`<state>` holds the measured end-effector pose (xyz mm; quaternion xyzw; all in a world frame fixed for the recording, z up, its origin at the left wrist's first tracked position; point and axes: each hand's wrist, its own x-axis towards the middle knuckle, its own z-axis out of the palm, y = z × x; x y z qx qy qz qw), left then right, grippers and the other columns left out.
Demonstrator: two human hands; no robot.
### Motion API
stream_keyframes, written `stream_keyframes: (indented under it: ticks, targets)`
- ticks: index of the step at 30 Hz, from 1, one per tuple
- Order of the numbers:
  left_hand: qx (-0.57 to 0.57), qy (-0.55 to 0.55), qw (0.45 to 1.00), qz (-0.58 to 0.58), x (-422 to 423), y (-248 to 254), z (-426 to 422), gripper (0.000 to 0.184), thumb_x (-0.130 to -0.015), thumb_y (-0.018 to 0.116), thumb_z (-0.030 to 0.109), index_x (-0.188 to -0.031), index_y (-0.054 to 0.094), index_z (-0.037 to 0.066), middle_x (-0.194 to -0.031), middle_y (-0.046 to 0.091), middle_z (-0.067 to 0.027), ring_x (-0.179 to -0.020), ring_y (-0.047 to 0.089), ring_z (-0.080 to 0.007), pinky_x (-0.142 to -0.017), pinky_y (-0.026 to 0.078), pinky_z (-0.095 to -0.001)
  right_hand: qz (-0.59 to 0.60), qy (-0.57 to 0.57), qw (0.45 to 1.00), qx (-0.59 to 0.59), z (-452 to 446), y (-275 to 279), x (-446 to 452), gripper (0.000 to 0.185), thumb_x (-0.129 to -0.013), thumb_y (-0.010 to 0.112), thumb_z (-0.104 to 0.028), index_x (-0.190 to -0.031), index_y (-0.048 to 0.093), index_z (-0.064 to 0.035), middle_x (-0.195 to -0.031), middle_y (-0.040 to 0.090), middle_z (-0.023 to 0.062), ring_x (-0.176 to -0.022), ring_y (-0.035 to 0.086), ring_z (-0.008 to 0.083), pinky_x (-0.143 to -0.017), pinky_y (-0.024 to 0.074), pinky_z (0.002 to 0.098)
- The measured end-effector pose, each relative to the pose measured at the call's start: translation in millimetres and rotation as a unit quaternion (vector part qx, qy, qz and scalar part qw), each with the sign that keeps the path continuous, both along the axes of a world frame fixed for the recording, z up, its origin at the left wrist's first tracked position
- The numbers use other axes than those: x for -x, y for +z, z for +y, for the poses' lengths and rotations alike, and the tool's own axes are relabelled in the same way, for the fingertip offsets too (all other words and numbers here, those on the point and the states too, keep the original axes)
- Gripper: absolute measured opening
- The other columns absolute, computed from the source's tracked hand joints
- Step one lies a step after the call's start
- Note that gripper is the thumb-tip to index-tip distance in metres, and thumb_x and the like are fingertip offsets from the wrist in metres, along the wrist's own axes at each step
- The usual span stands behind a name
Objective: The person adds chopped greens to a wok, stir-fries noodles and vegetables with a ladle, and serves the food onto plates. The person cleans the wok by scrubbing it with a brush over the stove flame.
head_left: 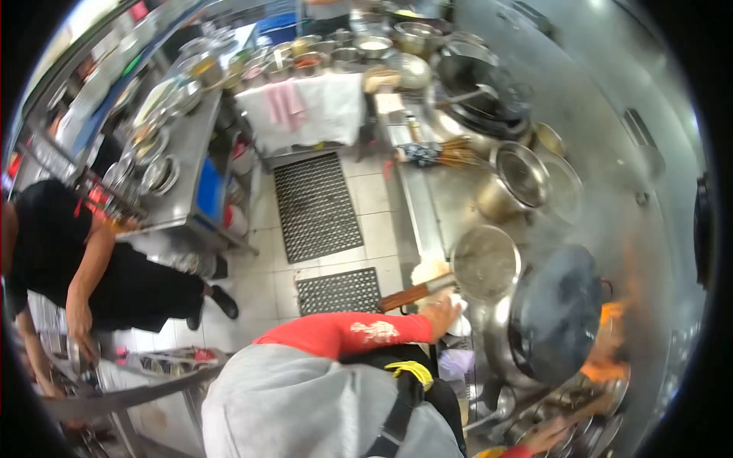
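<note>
My left hand (438, 316), at the end of a red sleeve, is closed on a white cloth (457, 303) at the stove's front edge. Just above it lies the wooden handle of a round strainer (486, 263). To the right is a large dark wok (557, 313), with orange flame (608, 343) beside its lower right side. My right hand (546, 438) is at the bottom edge, blurred and partly cut off. Its fingers look closed beside a long tan stick-like shape; what they hold is unclear. A metal ladle (505, 401) lies nearby.
Along the counter stand a metal pot (513, 179), a bamboo brush (454, 153) and another wok (477, 84). Several seasoning containers (309, 64) line the back. Black mats (317, 206) cover part of the floor. A person in black (114, 282) stands at the left.
</note>
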<state>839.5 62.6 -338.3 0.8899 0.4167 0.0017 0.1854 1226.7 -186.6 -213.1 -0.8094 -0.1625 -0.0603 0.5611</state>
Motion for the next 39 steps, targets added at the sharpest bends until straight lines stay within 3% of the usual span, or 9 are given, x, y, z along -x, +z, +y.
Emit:
stream_keyframes:
  ticks: [3,5,10,13,16,26,28,34,39]
  targets:
    - [0.025,-0.001,0.999,-0.024,-2,-15,7,0.088,-0.073,0.066,0.014,-0.149,0.022,0.001,-0.142,0.027,-0.04,-0.105,0.06,-0.0405,-0.082,0.053,-0.043,-0.124,0.096,0.984,0.08,-46,-80,72,0.069,-0.096,0.056,-0.042,-0.141,0.036,0.0068,-0.13,0.054,0.0265,-0.11,0.059,0.0314,-0.093,0.0497,0.0392]
    - [0.066,-0.012,0.998,-0.007,3,4,8,0.092,-0.072,0.07,0.017,-0.149,0.021,0.001,-0.142,0.027,-0.0402,-0.111,0.057,-0.0418,-0.086,0.052,-0.0435,-0.48,0.118,0.79,0.363,-71,-85,112,0.028,-0.093,0.047,-0.027,-0.079,0.062,-0.0073,-0.07,0.061,0.0113,-0.06,0.058,0.0292,-0.052,0.0443,0.0403]
    - [0.029,-0.024,0.999,0.004,8,9,12,0.105,-0.064,0.079,0.026,-0.149,0.022,0.003,-0.146,0.029,-0.0337,-0.121,0.05,-0.0439,-0.094,0.047,-0.0453,-0.02,0.193,0.967,0.167,-107,-195,131,0.062,-0.096,0.059,-0.03,-0.14,0.037,0.0068,-0.126,0.057,0.0253,-0.108,0.06,0.0279,-0.091,0.05,0.0359]
    - [-0.015,-0.063,0.998,-0.013,-4,14,10,0.095,-0.064,0.076,0.025,-0.144,0.031,0.002,-0.143,0.038,-0.0263,-0.122,0.05,-0.0398,-0.096,0.045,-0.046,0.148,0.212,0.958,0.12,-84,-160,162,0.05,-0.095,0.058,-0.025,-0.133,0.048,0.0064,-0.117,0.062,0.0217,-0.102,0.062,0.0267,-0.087,0.0505,0.036]
    - [0.05,-0.063,0.989,-0.122,1,60,13,0.063,-0.07,0.069,0.017,-0.126,0.048,0.0,-0.12,0.057,-0.0205,-0.113,0.054,-0.0368,-0.095,0.044,-0.0467,0.056,0.138,0.875,0.461,-60,-117,183,0.052,-0.09,0.059,-0.046,-0.122,0.063,-0.0047,-0.097,0.069,0.0218,-0.085,0.069,0.0299,-0.077,0.0518,0.038]
    - [-0.067,-0.246,0.898,-0.358,-58,97,6,0.056,-0.08,0.06,0.016,-0.13,0.047,-0.005,-0.129,0.051,-0.0236,-0.118,0.049,-0.0402,-0.098,0.039,-0.0463,-0.105,-0.036,0.935,0.336,-160,-184,306,0.034,-0.087,0.066,-0.021,-0.112,0.058,0.0,-0.085,0.064,0.0163,-0.069,0.064,0.0257,-0.061,0.0495,0.0367]
    - [-0.103,-0.259,0.883,-0.376,-80,124,4,0.056,-0.079,0.06,0.016,-0.13,0.048,-0.005,-0.131,0.051,-0.0218,-0.12,0.048,-0.0391,-0.099,0.039,-0.046,0.192,-0.048,0.952,0.232,-190,-231,315,0.019,-0.082,0.068,-0.01,-0.095,0.057,-0.0018,-0.07,0.06,0.0086,-0.055,0.058,0.0176,-0.047,0.0447,0.0307]
    - [-0.158,-0.292,0.885,-0.325,-122,116,2,0.063,-0.076,0.062,0.012,-0.135,0.044,-0.002,-0.139,0.043,-0.0191,-0.13,0.038,-0.0387,-0.101,0.036,-0.0486,0.331,-0.093,0.939,-0.023,-132,-97,280,0.014,-0.081,0.066,-0.006,-0.083,0.052,-0.0052,-0.057,0.051,0.002,-0.043,0.05,0.0122,-0.038,0.0399,0.0255]
    - [-0.168,-0.274,0.882,-0.344,-131,109,-5,0.063,-0.071,0.062,0.006,-0.132,0.047,-0.002,-0.135,0.046,-0.0189,-0.128,0.039,-0.0414,-0.105,0.035,-0.0484,0.2,0.047,0.964,-0.168,-78,78,147,0.058,-0.082,0.057,0.0,-0.137,0.036,-0.0018,-0.075,0.057,0.0057,-0.045,0.05,0.0129,-0.038,0.0421,0.0269]
